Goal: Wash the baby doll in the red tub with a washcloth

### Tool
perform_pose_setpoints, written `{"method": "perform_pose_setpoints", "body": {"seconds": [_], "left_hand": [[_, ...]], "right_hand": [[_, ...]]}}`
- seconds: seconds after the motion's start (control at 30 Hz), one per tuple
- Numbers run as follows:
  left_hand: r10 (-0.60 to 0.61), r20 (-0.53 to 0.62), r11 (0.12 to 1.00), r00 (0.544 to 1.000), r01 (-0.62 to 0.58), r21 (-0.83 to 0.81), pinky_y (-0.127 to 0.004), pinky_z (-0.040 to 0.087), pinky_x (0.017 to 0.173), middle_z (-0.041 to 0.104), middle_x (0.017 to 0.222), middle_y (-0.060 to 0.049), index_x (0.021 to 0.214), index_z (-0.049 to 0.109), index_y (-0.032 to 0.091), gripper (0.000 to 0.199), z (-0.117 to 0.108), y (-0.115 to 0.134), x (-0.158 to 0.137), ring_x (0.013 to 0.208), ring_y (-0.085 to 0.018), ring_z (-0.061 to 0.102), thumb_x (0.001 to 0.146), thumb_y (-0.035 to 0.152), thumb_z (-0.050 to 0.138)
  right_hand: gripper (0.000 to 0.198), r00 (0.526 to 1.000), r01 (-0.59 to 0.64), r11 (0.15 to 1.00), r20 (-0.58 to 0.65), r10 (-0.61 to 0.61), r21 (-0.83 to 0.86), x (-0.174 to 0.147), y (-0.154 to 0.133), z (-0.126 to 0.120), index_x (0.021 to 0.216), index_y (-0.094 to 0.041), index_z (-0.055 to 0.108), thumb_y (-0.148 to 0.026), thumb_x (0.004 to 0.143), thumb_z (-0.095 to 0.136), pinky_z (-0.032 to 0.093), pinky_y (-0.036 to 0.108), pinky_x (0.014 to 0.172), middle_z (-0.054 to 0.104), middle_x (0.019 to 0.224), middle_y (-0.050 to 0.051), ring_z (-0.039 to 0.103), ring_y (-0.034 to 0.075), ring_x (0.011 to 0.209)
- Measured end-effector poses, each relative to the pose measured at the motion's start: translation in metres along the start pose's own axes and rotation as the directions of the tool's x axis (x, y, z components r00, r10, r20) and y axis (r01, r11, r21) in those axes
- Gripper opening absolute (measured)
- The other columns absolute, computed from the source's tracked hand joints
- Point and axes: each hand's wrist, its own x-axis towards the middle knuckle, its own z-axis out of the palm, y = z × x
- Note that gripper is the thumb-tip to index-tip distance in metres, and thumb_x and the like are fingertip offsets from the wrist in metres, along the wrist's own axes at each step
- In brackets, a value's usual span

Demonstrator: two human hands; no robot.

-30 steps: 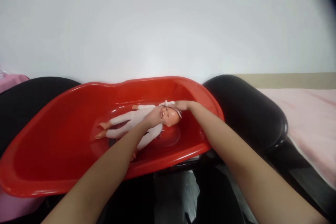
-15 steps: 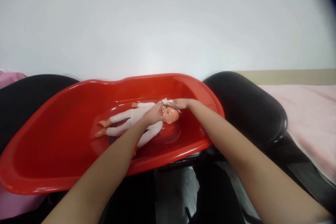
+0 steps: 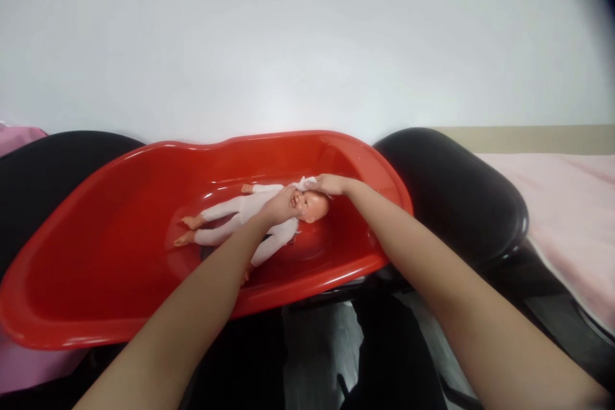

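Observation:
A baby doll (image 3: 314,206) with a white cloth body and bare plastic head, hands and feet lies on its back in a red baby bathtub (image 3: 120,224). Its head points right and its feet point left. My left hand (image 3: 282,205) is wrapped at the doll's neck and chin, its fingers partly hidden. Beside the far side of the doll's head, my right hand (image 3: 330,184) grips a small white cloth (image 3: 305,183). The cloth lies against the doll's head, and its lower part is hidden by my hands.
The tub rests across black chairs, one black seat (image 3: 456,198) at its right and another black seat (image 3: 91,141) at its left. Pale pink fabric (image 3: 571,205) covers a surface at far right. A white wall (image 3: 307,38) rises behind the tub.
My right hand and the cloth have shifted slightly up and away from the doll's crown, showing more of the head. My left hand stays at the neck.

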Motion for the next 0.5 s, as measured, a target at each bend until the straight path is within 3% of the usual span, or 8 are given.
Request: {"method": "perform_pose_setpoints", "body": {"seconds": [0.2, 0.37, 0.43, 0.5], "left_hand": [[0.088, 0.021, 0.996, 0.996, -0.087, -0.037, -0.032, 0.044, 0.082, 0.058, 0.106, -0.004, 0.107, 0.053, 0.02, 0.05, -0.001, 0.0037, 0.001, 0.095, -0.022, 0.054, 0.062, 0.025, 0.073], [-0.008, 0.013, 0.999, 1.0, 0.008, 0.051, -0.033, 0.043, 0.076, 0.058, 0.092, -0.004, 0.092, 0.052, 0.019, 0.031, -0.0008, -0.0004, 0.0011, 0.083, -0.02, 0.054, 0.067, 0.026, 0.069], [-0.014, 0.008, 0.998, 1.0, 0.013, 0.055, -0.034, 0.043, 0.075, 0.057, 0.09, -0.004, 0.091, 0.052, 0.019, 0.029, -0.0006, -0.0024, 0.0017, 0.081, -0.021, 0.054, 0.067, 0.026, 0.068], [0.002, 0.007, 0.999, 1.0, -0.002, 0.043, -0.034, 0.043, 0.076, 0.058, 0.093, -0.005, 0.095, 0.052, 0.02, 0.033, -0.0007, -0.0026, 0.0023, 0.083, -0.021, 0.054, 0.068, 0.026, 0.069]], "right_hand": [[0.071, 0.998, -0.059, 0.996, 0.029, 0.061, -0.067, 0.0024, 0.004, 0.0018, 0.113, -0.017, 0.069, -0.073, 0.085, 0.036, 0.046, 0.033, 0.089, 0.073, 0.089, 0.011, 0.066, 0.024, 0.086], [0.077, 0.977, -0.21, 0.973, 0.024, 0.213, -0.091, -0.0032, 0.003, -0.0037, 0.106, -0.007, 0.069, -0.065, 0.092, 0.021, 0.047, 0.036, 0.086, 0.07, 0.067, 0.016, 0.066, 0.024, 0.072], [0.075, 0.983, -0.18, 0.982, 0.023, 0.182, -0.057, -0.006, 0.0007, -0.0054, 0.108, -0.008, 0.068, -0.063, 0.094, 0.02, 0.047, 0.035, 0.085, 0.07, 0.065, 0.014, 0.065, 0.022, 0.069], [0.067, 0.997, -0.078, 0.997, -0.012, 0.078, -0.011, -0.0067, -0.0019, -0.0052, 0.114, -0.013, 0.067, -0.062, 0.094, 0.026, 0.047, 0.032, 0.086, 0.073, 0.077, 0.012, 0.066, 0.021, 0.074]]}}
